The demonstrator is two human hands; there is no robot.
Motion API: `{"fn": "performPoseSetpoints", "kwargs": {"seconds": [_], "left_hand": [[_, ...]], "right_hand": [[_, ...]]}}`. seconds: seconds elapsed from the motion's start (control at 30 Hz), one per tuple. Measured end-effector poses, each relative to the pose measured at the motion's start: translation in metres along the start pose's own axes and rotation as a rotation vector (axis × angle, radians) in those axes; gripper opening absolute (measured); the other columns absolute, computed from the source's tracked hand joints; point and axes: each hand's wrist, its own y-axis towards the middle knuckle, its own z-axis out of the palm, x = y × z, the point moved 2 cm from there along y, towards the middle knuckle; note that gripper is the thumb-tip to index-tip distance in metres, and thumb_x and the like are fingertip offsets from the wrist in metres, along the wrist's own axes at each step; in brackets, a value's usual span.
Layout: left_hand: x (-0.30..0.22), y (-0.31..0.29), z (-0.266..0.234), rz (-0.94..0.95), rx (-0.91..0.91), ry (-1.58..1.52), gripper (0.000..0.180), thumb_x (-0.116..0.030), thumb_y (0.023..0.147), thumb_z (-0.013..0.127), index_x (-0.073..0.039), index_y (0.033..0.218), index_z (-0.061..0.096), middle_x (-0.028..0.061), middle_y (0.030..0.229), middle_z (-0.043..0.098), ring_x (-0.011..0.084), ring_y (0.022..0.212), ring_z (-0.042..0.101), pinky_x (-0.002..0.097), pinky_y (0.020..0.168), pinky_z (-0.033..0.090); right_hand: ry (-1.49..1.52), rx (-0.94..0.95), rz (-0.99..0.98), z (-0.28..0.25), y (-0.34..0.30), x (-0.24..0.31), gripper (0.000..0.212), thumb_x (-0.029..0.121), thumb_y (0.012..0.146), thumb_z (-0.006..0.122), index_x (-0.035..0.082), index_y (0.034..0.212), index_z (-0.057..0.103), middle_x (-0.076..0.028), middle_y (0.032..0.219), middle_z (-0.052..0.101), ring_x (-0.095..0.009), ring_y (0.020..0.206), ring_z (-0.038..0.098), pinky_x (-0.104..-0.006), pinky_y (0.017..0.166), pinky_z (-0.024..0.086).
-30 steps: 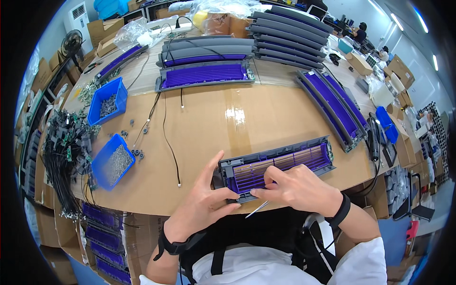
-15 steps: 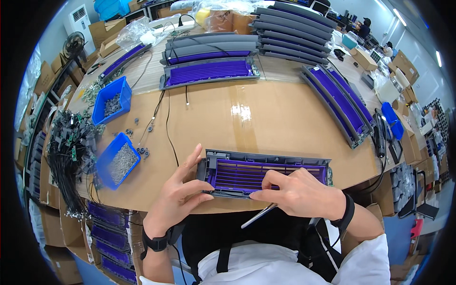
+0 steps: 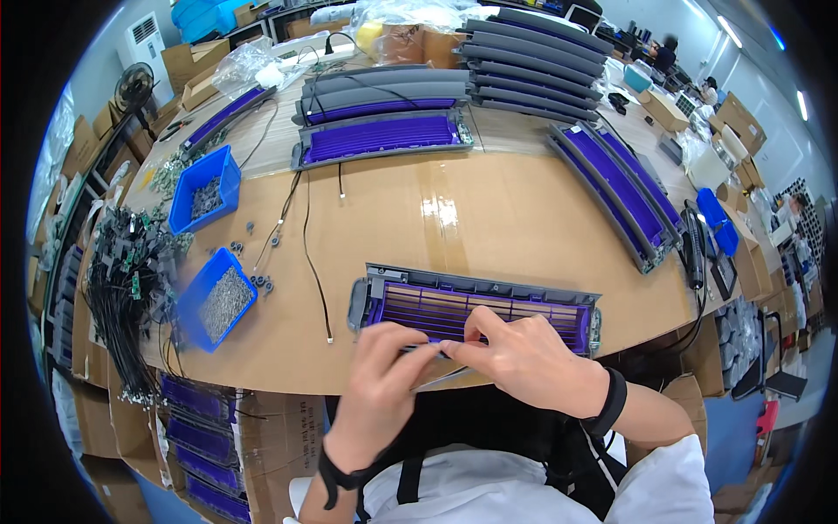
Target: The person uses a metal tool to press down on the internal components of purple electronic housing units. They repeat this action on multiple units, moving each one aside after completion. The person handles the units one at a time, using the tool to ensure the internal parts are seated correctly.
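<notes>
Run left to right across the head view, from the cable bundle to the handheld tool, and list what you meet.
Bundle of black cables → lower blue bin → white-tipped cable → left hand → right hand → black handheld tool

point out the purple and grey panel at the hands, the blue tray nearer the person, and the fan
Purple and grey panel (image 3: 441, 306): head view, on its purple slats.
Nearer blue tray (image 3: 195, 299): head view, on its left wall.
Fan (image 3: 134, 86): head view, on its round cage.
</notes>
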Motion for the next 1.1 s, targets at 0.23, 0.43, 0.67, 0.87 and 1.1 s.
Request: {"fn": "performPoseSetpoints", "kwargs": {"seconds": [0.23, 0.43, 0.67, 0.87, 1.1], "left_hand": [[0.004, -0.006, 0.015, -0.083, -0.06, -0.011, 0.026, 0.009, 0.066, 0.073, -0.004, 0.089, 0.072, 0.0076, 0.085, 0.06, 0.0262, 0.082, 0.057, 0.0348, 0.067, 0.047], [0.003, -0.006, 0.014, -0.055, 0.0, 0.026, 0.032, 0.01, 0.064, 0.068, -0.006, 0.092, 0.072, 0.0072, 0.086, 0.058, 0.0258, 0.083, 0.056, 0.0352, 0.068, 0.048], [0.012, -0.001, 0.009, -0.061, -0.038, 0.044, 0.033, 0.012, 0.065, 0.068, -0.01, 0.089, 0.074, 0.0065, 0.085, 0.057, 0.026, 0.084, 0.056, 0.0337, 0.065, 0.047], [0.015, -0.001, 0.001, -0.131, -0.064, 0.146, 0.033, 0.014, 0.066, 0.067, -0.012, 0.082, 0.076, 0.0075, 0.092, 0.058, 0.0351, 0.116, 0.054, 0.0394, 0.084, 0.051], [0.008, 0.004, 0.006, -0.1, -0.097, 0.221, 0.038, 0.013, 0.066, 0.069, -0.007, 0.098, 0.072, 0.0101, 0.102, 0.062, 0.0344, 0.113, 0.055, 0.0412, 0.089, 0.05]], "right_hand": [[-0.019, 0.087, -0.016, -0.021, -0.019, -0.011, 0.03, 0.01, 0.077, 0.067, 0.008, 0.108, 0.07, -0.009, 0.084, 0.054, -0.021, 0.058, 0.062, -0.032, 0.049, 0.05], [-0.013, 0.094, -0.01, -0.019, -0.02, -0.019, 0.032, 0.008, 0.076, 0.068, 0.009, 0.108, 0.07, -0.008, 0.085, 0.056, -0.022, 0.059, 0.062, -0.0332, 0.053, 0.052], [0.12, 0.13, 0.094, -0.031, -0.034, -0.021, 0.032, 0.004, 0.075, 0.069, 0.007, 0.107, 0.069, -0.011, 0.089, 0.06, -0.026, 0.063, 0.064, -0.0362, 0.055, 0.053], [0.19, 0.176, 0.062, -0.029, -0.028, -0.017, 0.025, 0.002, 0.076, 0.067, 0.004, 0.101, 0.068, -0.013, 0.088, 0.06, -0.029, 0.064, 0.064, -0.0382, 0.056, 0.053], [0.064, 0.107, 0.074, -0.016, -0.011, -0.007, 0.018, 0.005, 0.079, 0.064, 0.002, 0.097, 0.064, -0.017, 0.084, 0.057, -0.03, 0.062, 0.064, -0.0386, 0.054, 0.053]]}}
